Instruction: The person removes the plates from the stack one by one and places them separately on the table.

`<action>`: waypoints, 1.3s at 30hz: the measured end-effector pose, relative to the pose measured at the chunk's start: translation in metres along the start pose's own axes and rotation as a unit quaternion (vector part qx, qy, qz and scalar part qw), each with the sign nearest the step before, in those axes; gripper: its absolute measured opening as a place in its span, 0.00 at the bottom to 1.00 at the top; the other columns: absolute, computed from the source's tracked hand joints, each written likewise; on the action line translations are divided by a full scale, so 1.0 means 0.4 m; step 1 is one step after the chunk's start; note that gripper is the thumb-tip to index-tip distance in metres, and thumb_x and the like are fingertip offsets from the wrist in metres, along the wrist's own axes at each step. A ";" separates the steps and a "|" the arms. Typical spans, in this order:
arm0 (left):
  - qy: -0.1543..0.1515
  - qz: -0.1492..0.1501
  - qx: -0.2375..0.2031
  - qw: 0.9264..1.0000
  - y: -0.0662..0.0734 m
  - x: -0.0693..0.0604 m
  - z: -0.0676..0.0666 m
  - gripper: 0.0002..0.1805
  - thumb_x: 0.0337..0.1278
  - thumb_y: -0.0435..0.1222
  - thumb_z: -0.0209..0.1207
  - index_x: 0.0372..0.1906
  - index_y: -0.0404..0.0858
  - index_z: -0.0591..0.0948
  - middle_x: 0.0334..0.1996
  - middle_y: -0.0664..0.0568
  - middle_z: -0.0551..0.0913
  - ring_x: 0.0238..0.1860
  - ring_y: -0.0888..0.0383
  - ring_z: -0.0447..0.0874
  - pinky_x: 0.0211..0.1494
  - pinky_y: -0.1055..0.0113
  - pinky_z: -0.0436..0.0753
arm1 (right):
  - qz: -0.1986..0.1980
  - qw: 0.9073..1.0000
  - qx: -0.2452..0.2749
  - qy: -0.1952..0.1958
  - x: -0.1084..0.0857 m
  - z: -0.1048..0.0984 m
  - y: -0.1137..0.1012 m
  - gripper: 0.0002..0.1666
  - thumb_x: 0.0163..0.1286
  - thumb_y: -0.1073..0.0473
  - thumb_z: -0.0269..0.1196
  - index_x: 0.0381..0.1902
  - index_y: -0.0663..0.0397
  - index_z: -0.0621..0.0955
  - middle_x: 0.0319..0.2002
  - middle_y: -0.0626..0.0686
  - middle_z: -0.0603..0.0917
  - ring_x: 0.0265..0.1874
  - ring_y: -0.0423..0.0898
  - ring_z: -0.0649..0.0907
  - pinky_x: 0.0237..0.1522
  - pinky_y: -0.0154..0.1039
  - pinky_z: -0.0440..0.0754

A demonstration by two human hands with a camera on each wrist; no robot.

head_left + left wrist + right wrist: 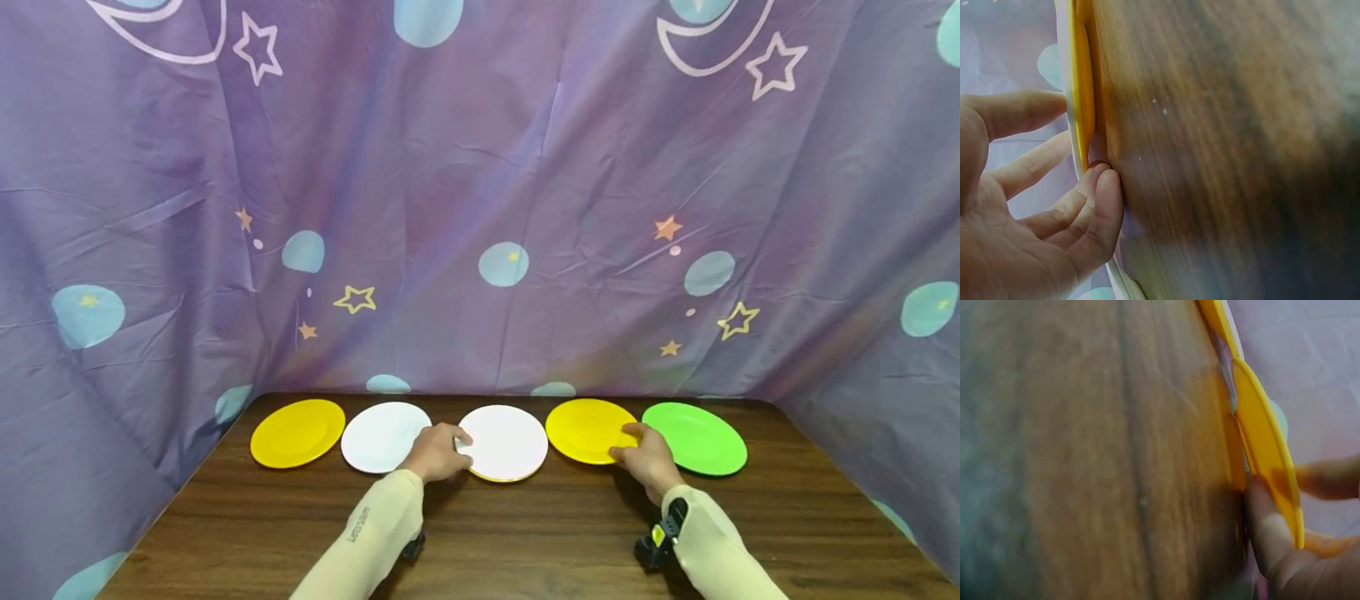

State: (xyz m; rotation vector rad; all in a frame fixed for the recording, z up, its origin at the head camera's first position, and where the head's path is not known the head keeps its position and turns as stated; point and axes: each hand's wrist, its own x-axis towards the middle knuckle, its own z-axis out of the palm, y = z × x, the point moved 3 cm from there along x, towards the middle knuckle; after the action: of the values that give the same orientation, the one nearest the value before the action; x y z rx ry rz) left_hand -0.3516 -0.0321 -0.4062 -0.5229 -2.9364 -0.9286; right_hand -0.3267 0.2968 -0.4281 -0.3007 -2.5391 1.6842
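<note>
In the head view, my left hand [437, 452] is at the left edge of the middle white plate [504, 443]. The yellow rim of another plate [1082, 81] shows directly beneath it in the left wrist view. One finger touches the white rim from above, and curled fingertips [1105, 187] are at the lower edge, by the tabletop. My right hand [648, 458] pinches the right edge of a yellow plate [588, 431]. The right wrist view shows the thumb [1266, 522] against its underside, with fingers on the other face; that edge looks raised off the wood.
Left of my left hand lie a white plate [384, 437] and a yellow plate [297, 433]. A green plate [696, 438] lies just beyond my right hand. All sit along the far side of the brown wooden table [525, 542], before a purple patterned curtain [450, 183].
</note>
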 end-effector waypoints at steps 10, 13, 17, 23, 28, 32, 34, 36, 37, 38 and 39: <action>0.000 0.001 0.009 1.000 0.001 0.001 0.010 0.18 0.42 0.36 0.69 0.43 0.38 0.88 0.43 0.43 0.90 0.48 0.45 0.85 0.56 0.56 0.82 | -0.011 0.998 -0.035 -0.045 -0.021 -0.022 -0.026 0.32 0.72 0.66 0.57 0.66 0.83 0.62 0.57 0.78 0.73 0.35 0.44 0.85 0.35 0.40 0.89; -0.003 -0.002 0.011 1.000 0.000 0.003 0.008 0.18 0.42 0.36 0.69 0.44 0.38 0.88 0.40 0.44 0.90 0.46 0.46 0.85 0.56 0.56 0.82 | -0.004 0.997 -0.056 -0.048 -0.019 -0.031 -0.029 0.30 0.73 0.64 0.57 0.64 0.83 0.65 0.49 0.72 0.79 0.34 0.44 0.85 0.33 0.39 0.88; -0.003 -0.001 0.010 1.000 0.002 0.007 0.000 0.18 0.42 0.36 0.69 0.44 0.38 0.88 0.41 0.43 0.90 0.48 0.45 0.85 0.57 0.56 0.82 | 0.012 0.996 -0.079 -0.043 -0.017 -0.042 -0.039 0.30 0.73 0.61 0.57 0.62 0.82 0.67 0.42 0.66 0.81 0.30 0.45 0.83 0.32 0.38 0.88; -0.001 -0.002 0.011 1.000 0.003 0.010 -0.007 0.18 0.42 0.36 0.70 0.43 0.38 0.88 0.45 0.43 0.90 0.51 0.43 0.84 0.58 0.55 0.81 | 0.006 0.991 -0.130 -0.024 -0.019 -0.050 -0.060 0.31 0.71 0.57 0.59 0.60 0.79 0.70 0.38 0.63 0.80 0.27 0.46 0.83 0.30 0.39 0.88; -0.002 -0.001 0.011 1.000 0.004 0.011 -0.011 0.18 0.42 0.36 0.71 0.44 0.37 0.88 0.44 0.42 0.89 0.50 0.44 0.84 0.58 0.55 0.81 | -0.005 0.981 -0.194 0.000 -0.022 -0.057 -0.068 0.26 0.70 0.53 0.60 0.53 0.73 0.75 0.38 0.61 0.80 0.28 0.47 0.83 0.30 0.37 0.83; -0.003 -0.002 0.011 1.000 0.006 0.011 -0.013 0.18 0.42 0.36 0.71 0.44 0.38 0.88 0.42 0.42 0.89 0.47 0.46 0.84 0.57 0.55 0.82 | -0.020 0.972 -0.235 0.018 -0.019 -0.058 -0.080 0.24 0.69 0.50 0.61 0.49 0.68 0.79 0.42 0.64 0.82 0.38 0.54 0.80 0.35 0.38 0.74; -0.005 -0.005 0.010 1.000 0.006 0.010 -0.012 0.18 0.42 0.36 0.71 0.44 0.38 0.88 0.42 0.42 0.89 0.47 0.46 0.84 0.56 0.55 0.82 | -0.029 0.971 -0.236 0.022 -0.017 -0.054 -0.086 0.23 0.69 0.49 0.61 0.47 0.67 0.80 0.44 0.64 0.82 0.42 0.56 0.79 0.38 0.38 0.72; -0.007 -0.009 0.007 1.000 0.005 0.008 -0.009 0.18 0.43 0.36 0.71 0.44 0.38 0.87 0.43 0.42 0.89 0.47 0.46 0.84 0.56 0.55 0.82 | -0.033 0.973 -0.227 0.024 -0.017 -0.047 -0.090 0.23 0.69 0.50 0.61 0.47 0.67 0.80 0.44 0.65 0.81 0.43 0.57 0.79 0.39 0.38 0.72; -0.008 -0.012 0.006 1.000 0.005 0.006 -0.008 0.18 0.43 0.36 0.71 0.44 0.38 0.87 0.43 0.42 0.89 0.47 0.46 0.84 0.56 0.55 0.82 | -0.032 0.974 -0.222 0.023 -0.017 -0.044 -0.091 0.22 0.69 0.50 0.61 0.47 0.67 0.80 0.44 0.65 0.81 0.43 0.56 0.79 0.38 0.38 0.72; -0.010 -0.013 0.006 1.000 0.004 0.005 -0.006 0.18 0.43 0.36 0.71 0.44 0.38 0.87 0.43 0.42 0.89 0.47 0.47 0.84 0.56 0.55 0.82 | -0.030 0.976 -0.216 0.022 -0.018 -0.040 -0.092 0.22 0.68 0.50 0.61 0.47 0.66 0.80 0.43 0.64 0.81 0.42 0.56 0.78 0.38 0.37 0.72; -0.012 -0.016 0.005 1.000 0.003 0.004 -0.004 0.18 0.43 0.36 0.71 0.44 0.38 0.87 0.43 0.42 0.89 0.47 0.47 0.84 0.56 0.55 0.82 | -0.028 0.977 -0.210 0.021 -0.018 -0.036 -0.092 0.22 0.68 0.51 0.61 0.47 0.66 0.80 0.43 0.64 0.81 0.41 0.54 0.78 0.37 0.37 0.71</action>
State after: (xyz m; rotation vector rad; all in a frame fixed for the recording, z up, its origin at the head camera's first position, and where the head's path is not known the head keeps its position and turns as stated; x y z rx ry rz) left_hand -0.3530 -0.0318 -0.4039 -0.4909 -2.9773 -0.9182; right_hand -0.3216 0.2944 -0.3883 -0.2818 -2.8201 1.0957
